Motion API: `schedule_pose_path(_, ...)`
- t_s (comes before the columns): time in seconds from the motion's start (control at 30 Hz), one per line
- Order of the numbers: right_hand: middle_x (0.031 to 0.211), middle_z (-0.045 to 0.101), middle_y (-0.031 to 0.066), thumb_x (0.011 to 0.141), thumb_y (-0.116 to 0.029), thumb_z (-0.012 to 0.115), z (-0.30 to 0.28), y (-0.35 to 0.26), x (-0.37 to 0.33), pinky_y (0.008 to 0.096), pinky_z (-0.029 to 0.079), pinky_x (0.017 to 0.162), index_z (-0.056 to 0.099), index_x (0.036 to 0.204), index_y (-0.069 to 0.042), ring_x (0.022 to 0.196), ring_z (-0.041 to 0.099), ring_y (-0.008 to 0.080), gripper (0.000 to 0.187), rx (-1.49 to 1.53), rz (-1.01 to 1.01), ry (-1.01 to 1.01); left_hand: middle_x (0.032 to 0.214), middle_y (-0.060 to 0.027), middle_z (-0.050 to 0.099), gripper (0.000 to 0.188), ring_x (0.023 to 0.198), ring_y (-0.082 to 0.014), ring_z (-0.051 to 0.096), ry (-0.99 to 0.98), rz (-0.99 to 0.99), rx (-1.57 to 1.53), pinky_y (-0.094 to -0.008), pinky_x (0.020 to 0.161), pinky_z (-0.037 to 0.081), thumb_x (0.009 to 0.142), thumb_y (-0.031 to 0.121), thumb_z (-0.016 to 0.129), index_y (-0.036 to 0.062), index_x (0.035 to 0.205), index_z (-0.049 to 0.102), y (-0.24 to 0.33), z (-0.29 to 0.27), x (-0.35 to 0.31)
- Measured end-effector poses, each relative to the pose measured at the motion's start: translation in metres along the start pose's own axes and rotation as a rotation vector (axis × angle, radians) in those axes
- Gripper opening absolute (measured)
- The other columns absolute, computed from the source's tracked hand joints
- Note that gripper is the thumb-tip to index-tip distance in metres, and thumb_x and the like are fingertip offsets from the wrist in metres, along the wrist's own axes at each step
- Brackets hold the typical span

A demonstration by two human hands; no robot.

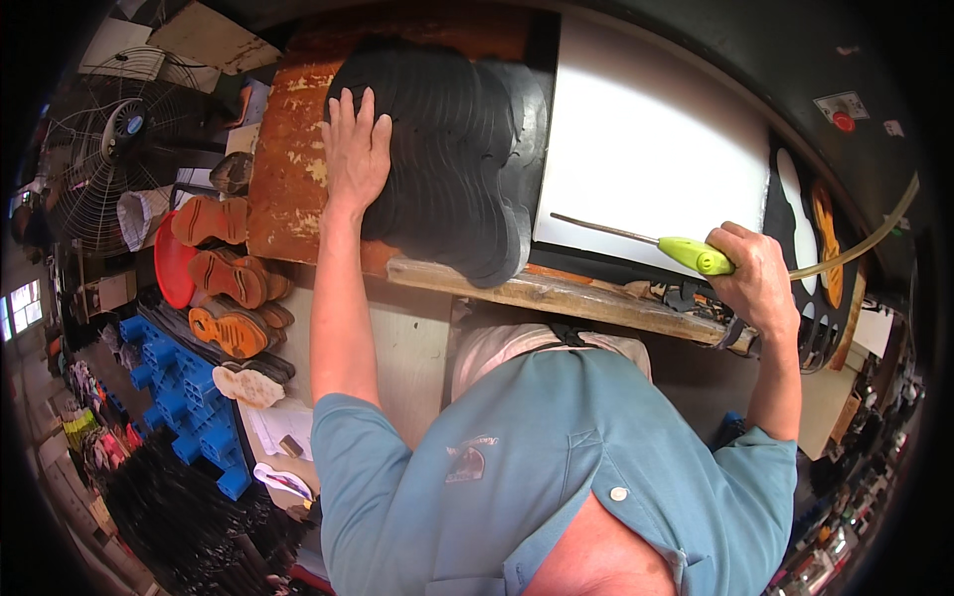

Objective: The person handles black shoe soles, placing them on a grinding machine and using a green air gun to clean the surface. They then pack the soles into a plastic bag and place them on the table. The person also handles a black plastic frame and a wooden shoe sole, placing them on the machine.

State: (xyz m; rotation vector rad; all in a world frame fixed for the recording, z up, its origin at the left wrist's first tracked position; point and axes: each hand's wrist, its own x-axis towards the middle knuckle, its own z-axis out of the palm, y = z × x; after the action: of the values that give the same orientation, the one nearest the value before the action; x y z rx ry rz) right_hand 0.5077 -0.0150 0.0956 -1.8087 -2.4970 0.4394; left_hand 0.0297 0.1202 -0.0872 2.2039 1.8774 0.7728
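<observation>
My left hand (358, 154) lies with fingers spread on the left edge of a row of overlapping black shoe-sole sheets (437, 169). They are fanned out across a worn brown board (288, 179). In my right hand (750, 268) is a bright green air blow gun (696, 255), its fingers wrapped round the handle. The gun's long thin metal nozzle (601, 226) points left over a white panel (646, 139). From behind the hand a yellowish hose (870, 248) curves up to the right.
A wooden rail (556, 298) runs along the near edge. At left stand stacked brown sole pieces (224, 273), a red round dish (174, 263), a blue plastic pallet (184, 397) and a large fan (124, 129). A red button (844, 121) sits at upper right; orange and white sole shapes (825, 248) lie below.
</observation>
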Motion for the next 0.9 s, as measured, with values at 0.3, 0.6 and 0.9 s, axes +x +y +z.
schedule_pose_path(0.3, 0.082, 0.065, 0.0145, 0.069, -0.001, 0.075, 0.020, -0.026, -0.003, 0.0482, 0.054, 0.067, 0.066, 0.087, -0.004, 0.075, 0.067, 0.0407, 0.020, 0.036, -0.100, -0.028, 0.170, -0.0258, 0.032, 0.062, 0.161, -0.0443, 0.020, 0.021, -0.036, -0.109, -0.0560, 0.131, 0.012, 0.116, 0.048, 0.029, 0.0077, 0.159, 0.049, 0.003, -0.003, -0.001)
schedule_pose_path(0.6, 0.083, 0.067, 0.0155, 0.072, -0.004, 0.075, 0.050, -0.056, 0.047, 0.0491, 0.055, 0.068, 0.067, 0.089, -0.003, 0.076, 0.068, 0.0408, 0.018, 0.134, -0.140, 0.086, 0.169, -0.0232, 0.036, 0.064, 0.160, -0.0433, 0.022, 0.020, -0.057, -0.162, -0.0559, 0.131, 0.013, 0.116, 0.046, 0.027, 0.0021, 0.158, 0.048, 0.001, -0.006, 0.000)
schedule_pose_path(0.9, 0.083, 0.069, 0.0180, 0.089, -0.017, 0.080, 0.047, -0.057, 0.137, 0.0489, 0.052, 0.071, 0.070, 0.089, -0.001, 0.076, 0.066, 0.0401, 0.019, 0.145, -0.063, 0.249, 0.169, -0.0222, 0.037, 0.060, 0.160, -0.0400, 0.025, 0.011, -0.009, -0.134, -0.0540, 0.131, 0.016, 0.116, 0.039, 0.034, -0.0020, 0.158, 0.044, 0.000, -0.006, -0.002)
